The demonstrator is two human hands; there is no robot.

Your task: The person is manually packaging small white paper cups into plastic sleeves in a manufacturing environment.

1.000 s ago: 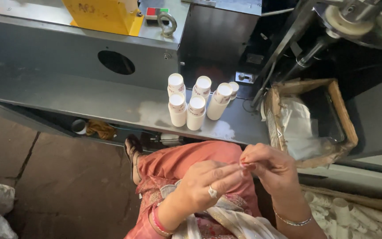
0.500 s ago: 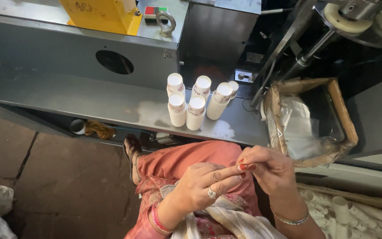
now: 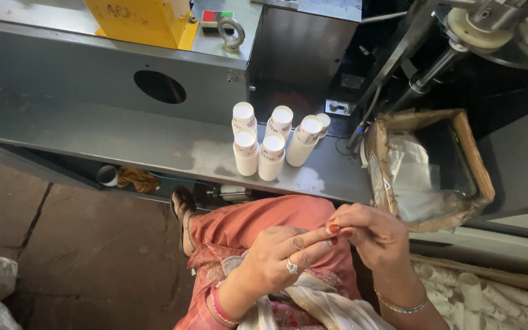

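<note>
Both hands meet over my lap, above the orange-red clothing (image 3: 258, 223). My left hand (image 3: 288, 260), with a ring on one finger, stretches its fingers out to touch the fingertips of my right hand (image 3: 374, 235). My right hand's fingers are curled into a pinch, and a bangle sits on that wrist. I see nothing held between the fingertips. Several stacks of white paper cups (image 3: 270, 146) stand on the grey metal shelf (image 3: 123, 140), a little beyond my hands.
A cardboard box (image 3: 475, 174) lined with clear plastic stands at the right of the shelf. A grey machine body with a round hole (image 3: 160, 87) and a yellow housing (image 3: 142, 21) rises behind. Loose paper cups (image 3: 490, 299) lie at lower right. A sandalled foot (image 3: 181, 205) rests on the stone floor.
My hands stay joined over my lap, with only small finger movements at the tips. The view has shifted slightly.
</note>
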